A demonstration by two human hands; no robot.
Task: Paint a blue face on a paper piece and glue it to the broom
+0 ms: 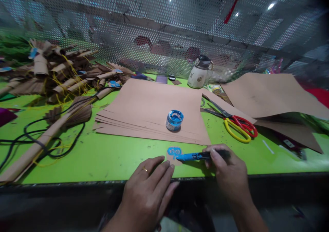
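Observation:
My right hand [227,168] is closed around a black marker pen [196,155], its front half smeared with blue paint. The pen's tip touches a small brown paper piece [171,159] that carries a blue looped design, near the table's front edge. With its fingers stretched out, my left hand [151,184] rests at the lower left of that piece, fingertips touching its edge. Just beyond, an uncapped jar of blue paint [174,120] stands on a stack of brown paper sheets [154,101].
Red-and-yellow-handled scissors [238,125] lie right of the stack. A white bottle with a dark lid [199,71] stands behind. Rolled paper pieces with yellow string [64,76] pile at left, near a black cord [28,132]. Brown sheets [277,95] lie at right. Perforated metal mesh [154,26] backs the green table [115,160].

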